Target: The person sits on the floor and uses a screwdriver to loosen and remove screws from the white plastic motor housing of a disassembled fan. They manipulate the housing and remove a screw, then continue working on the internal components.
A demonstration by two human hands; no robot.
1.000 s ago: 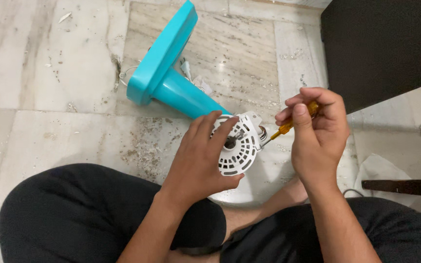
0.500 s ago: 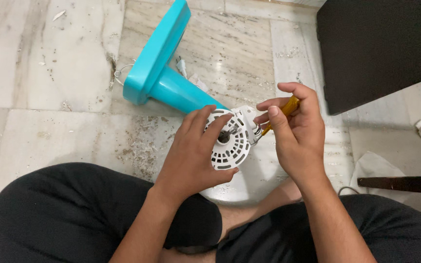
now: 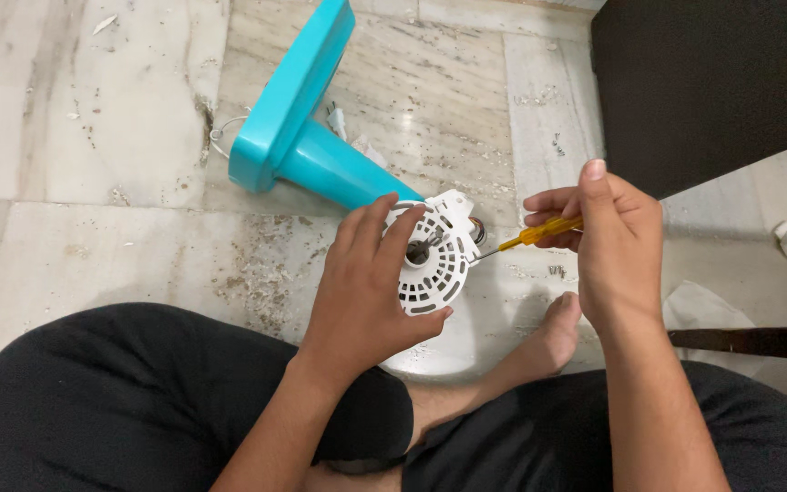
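Fingers of the left hand (image 3: 371,292) wrap over the white slotted motor cover (image 3: 434,260), grasping it from its 7 o'clock side, thumb under the lower rim. Right hand (image 3: 617,241) pinches a yellow-handled screwdriver (image 3: 539,235), fingers clenched round the handle, index finger straight along the top. Screwdriver's metal tip points to 8 o'clock and meets the cover's right edge, just beside a small metal shaft end (image 3: 476,230). Cover sits at frame centre, on the end of a teal fan stand (image 3: 321,164) that runs off to 11 o'clock and lies tipped on the marble floor (image 3: 93,246). Teal base (image 3: 289,96) is up on edge. Bare foot (image 3: 553,337) at 5 o'clock of the cover, near a white round part (image 3: 448,342) on the floor. Black trousers (image 3: 138,392) fill the bottom. Dark cabinet (image 3: 712,82) at 1 o'clock. Floor has dust and scraps.
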